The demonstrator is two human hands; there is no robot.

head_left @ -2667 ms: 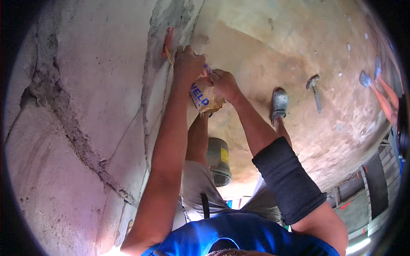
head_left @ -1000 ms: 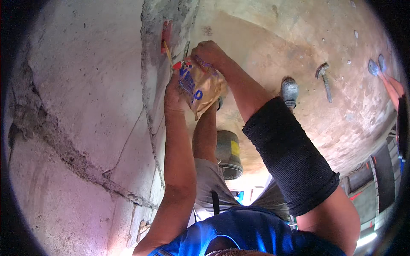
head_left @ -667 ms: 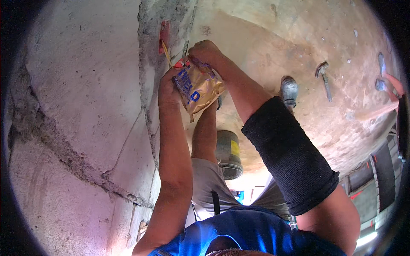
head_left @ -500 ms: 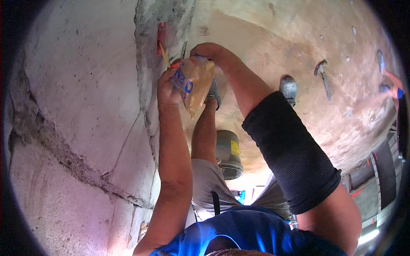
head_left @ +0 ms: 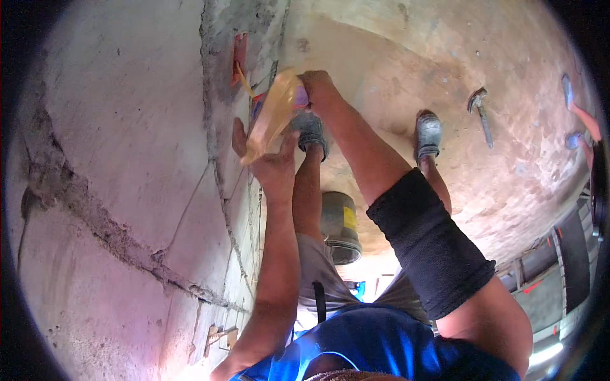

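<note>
Wall (head_left: 133, 146): pale and stained, filling the left side, with a rough dark groove (head_left: 95, 209) slanting down across it.
Red box (head_left: 239, 57): small and upright, set in a rough grey strip of the wall, above the hands.
Yellow strand (head_left: 245, 84): thin, running from the red box down toward the top of the bag.
Left hand (head_left: 273, 174): spread wide, thumb and fingers apart, at the bag's lower end; I cannot tell whether it touches the bag.
Bag (head_left: 274, 117): gold, with purple and red markings near its top, blurred and tilted, its lower end toward the left; it is in the air between the two hands, close to the wall.
Left shoe (head_left: 310, 132): dark, on the floor (head_left: 381, 76), partly behind the bag.
Right hand (head_left: 319, 94): curled around the upper right part of the bag, gripping it; its fingertips are hidden.
Bucket (head_left: 340, 222): dark, with a yellow patch, just beside the left leg.
Right shoe (head_left: 429, 134): grey, on the floor, well apart from the left one.
Black sleeve (head_left: 432, 244): a knitted band around the right arm.
Hammer (head_left: 481, 115): lying on the floor near the right shoe, head at the top.
Other person's feet (head_left: 574, 140): at the far right edge, in bluish footwear.
</note>
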